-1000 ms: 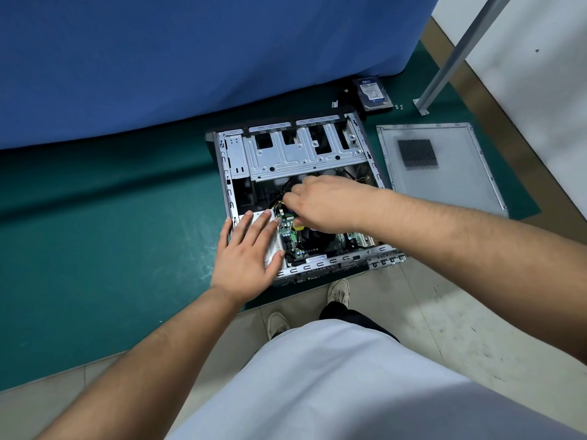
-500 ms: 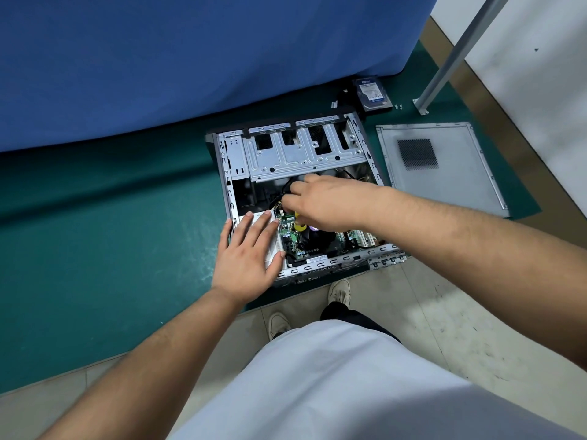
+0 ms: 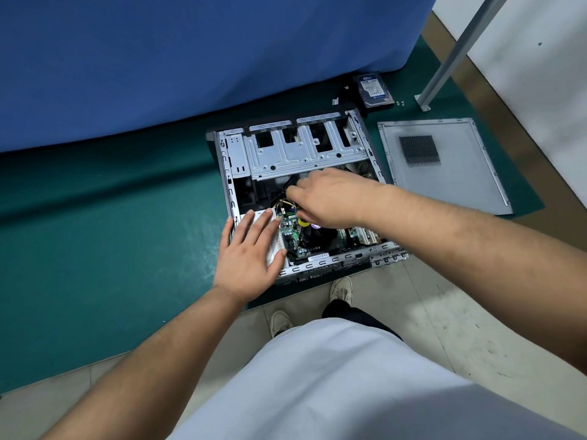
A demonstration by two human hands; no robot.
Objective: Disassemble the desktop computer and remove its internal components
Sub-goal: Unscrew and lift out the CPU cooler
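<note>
Fingers of the left hand [image 3: 251, 249] lie spread flat on the open grey metal computer case [image 3: 295, 160]. Right hand [image 3: 330, 198] reaches inside over the green motherboard [image 3: 290, 228]; its fingertips are hidden, grip unclear.

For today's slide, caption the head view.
Left hand steadies the open computer case while the right hand reaches among its cables.

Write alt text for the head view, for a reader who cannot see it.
A person's right hand reaches among the cables inside an open grey metal desktop computer case lying on a green floor mat, while the left hand rests flat on its near corner. The removed grey side panel and a hard drive lie nearby.
</note>
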